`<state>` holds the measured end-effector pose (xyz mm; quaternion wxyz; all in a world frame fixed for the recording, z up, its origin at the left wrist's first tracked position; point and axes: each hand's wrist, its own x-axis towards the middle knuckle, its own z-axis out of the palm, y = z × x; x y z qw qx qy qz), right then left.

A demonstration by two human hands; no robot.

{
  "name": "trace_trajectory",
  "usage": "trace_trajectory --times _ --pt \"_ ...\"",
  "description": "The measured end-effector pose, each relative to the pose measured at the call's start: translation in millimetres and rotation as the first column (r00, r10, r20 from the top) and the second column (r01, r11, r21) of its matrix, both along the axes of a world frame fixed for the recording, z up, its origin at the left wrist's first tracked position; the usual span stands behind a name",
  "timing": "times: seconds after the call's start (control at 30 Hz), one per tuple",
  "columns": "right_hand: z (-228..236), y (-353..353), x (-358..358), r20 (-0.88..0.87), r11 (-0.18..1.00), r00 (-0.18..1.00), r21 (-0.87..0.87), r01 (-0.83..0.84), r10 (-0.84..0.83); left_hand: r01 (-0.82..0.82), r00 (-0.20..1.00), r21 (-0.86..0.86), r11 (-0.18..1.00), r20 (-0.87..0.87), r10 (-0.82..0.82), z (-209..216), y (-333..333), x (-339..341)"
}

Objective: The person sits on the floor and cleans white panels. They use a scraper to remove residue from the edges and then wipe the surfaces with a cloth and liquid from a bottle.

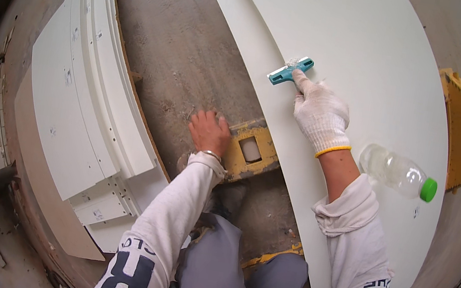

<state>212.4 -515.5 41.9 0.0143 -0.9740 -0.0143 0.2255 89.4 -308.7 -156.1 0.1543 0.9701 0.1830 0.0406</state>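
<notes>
A gloved right hand (321,113) grips a teal scraper (289,71), its blade pressed to the edge of a large white panel (379,59), where a small clump of white residue has gathered. Most of the edge looks clean; the stretch beyond the blade appears undone. The bare left hand (209,131) rests fingers spread on a yellow stand (251,147) below. A clear plastic bottle (398,172) lies on the panel.

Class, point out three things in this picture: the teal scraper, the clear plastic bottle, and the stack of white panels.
teal scraper (289,71), head view, its handle.
clear plastic bottle (392,168), head view, mid-body.
stack of white panels (77,94), head view, top face.
</notes>
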Motion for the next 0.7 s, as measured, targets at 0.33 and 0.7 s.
trace_trajectory --times 0.33,0.7 --pt "-0.8 105.8 165.4 -0.021 0.998 1.000 0.063 -0.018 0.019 -0.064 0.961 -0.072 0.995 -0.275 0.042 24.4 4.4 13.3" --pt "-17.3 189.7 313.8 0.076 0.992 0.993 0.078 -0.094 0.089 -0.080 0.926 -0.171 0.982 -0.378 0.009 23.8 8.6 19.6"
